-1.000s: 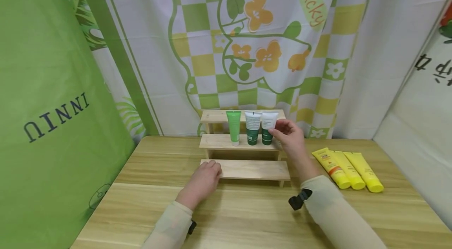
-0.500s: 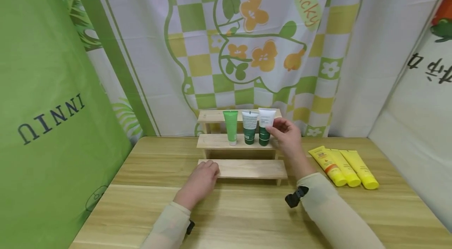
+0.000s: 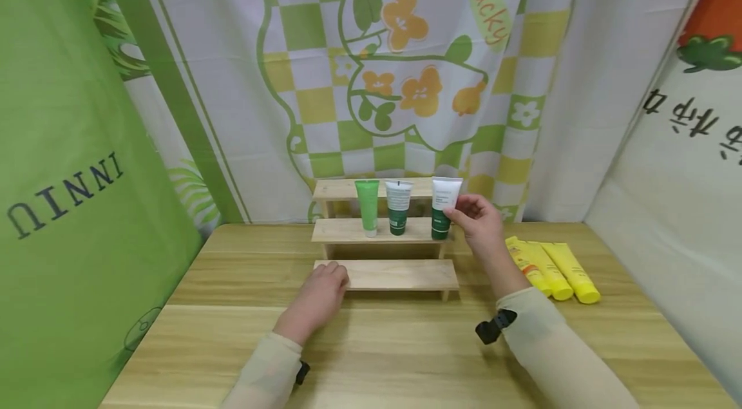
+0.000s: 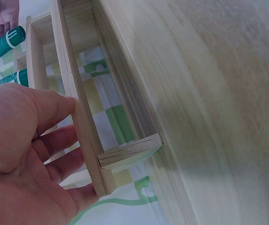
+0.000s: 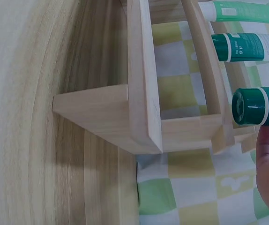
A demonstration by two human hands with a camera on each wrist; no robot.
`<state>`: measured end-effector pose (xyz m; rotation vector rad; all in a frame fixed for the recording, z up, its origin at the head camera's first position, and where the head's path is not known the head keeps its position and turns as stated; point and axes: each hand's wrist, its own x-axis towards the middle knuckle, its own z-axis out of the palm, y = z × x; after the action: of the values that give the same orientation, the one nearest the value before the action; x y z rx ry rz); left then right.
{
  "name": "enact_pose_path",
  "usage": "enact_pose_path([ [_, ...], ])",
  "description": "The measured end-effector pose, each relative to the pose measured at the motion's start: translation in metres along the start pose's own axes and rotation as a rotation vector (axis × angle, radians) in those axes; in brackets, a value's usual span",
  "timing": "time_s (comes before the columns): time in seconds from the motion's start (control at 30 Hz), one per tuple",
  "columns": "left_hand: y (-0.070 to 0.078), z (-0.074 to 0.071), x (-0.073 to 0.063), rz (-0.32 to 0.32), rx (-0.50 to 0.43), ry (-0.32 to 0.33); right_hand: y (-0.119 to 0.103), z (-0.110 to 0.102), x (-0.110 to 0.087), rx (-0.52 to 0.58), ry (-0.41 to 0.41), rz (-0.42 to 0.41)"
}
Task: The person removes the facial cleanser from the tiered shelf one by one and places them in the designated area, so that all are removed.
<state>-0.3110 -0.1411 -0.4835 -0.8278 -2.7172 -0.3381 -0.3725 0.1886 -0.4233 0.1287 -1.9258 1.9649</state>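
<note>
A three-step wooden stand (image 3: 400, 275) stands on the table. My left hand (image 3: 317, 301) holds the left end of its lowest step, thumb on the front edge in the left wrist view, fingers behind it. Between thumb and fingers of my right hand (image 3: 482, 223) is a white tube with a dark green cap (image 3: 446, 193), upright at the right end of the middle step. Its cap bottom (image 5: 239, 107) shows at the step's front edge in the right wrist view. A matching tube (image 3: 398, 198) and a light green tube (image 3: 368, 206) stand to its left on that step.
Several yellow tubes (image 3: 570, 270) lie side by side on the wooden table (image 3: 371, 351), right of the stand and partly behind my right forearm. A patterned curtain (image 3: 313, 67) hangs directly behind the stand; a green cloth (image 3: 69, 254) borders the left side.
My right hand has lifted the white and green tube slightly forward and moved it right, widening the gap to its match. The left hand keeps its hold. The head view has turned slightly right.
</note>
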Motion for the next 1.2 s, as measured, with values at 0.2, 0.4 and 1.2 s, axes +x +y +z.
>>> enact_pose_path([
  [0.2, 0.000, 0.001, -0.001, -0.010, -0.015, 0.007, -0.005, -0.009, -0.006, 0.003, -0.002, -0.015],
  [0.4, 0.000, 0.000, -0.002, -0.006, -0.035, 0.036, -0.004, -0.019, -0.013, -0.024, -0.015, -0.013],
  [1.2, 0.003, -0.002, -0.001, -0.004, -0.042, 0.037, -0.019, -0.118, -0.071, -0.229, 0.065, 0.091],
])
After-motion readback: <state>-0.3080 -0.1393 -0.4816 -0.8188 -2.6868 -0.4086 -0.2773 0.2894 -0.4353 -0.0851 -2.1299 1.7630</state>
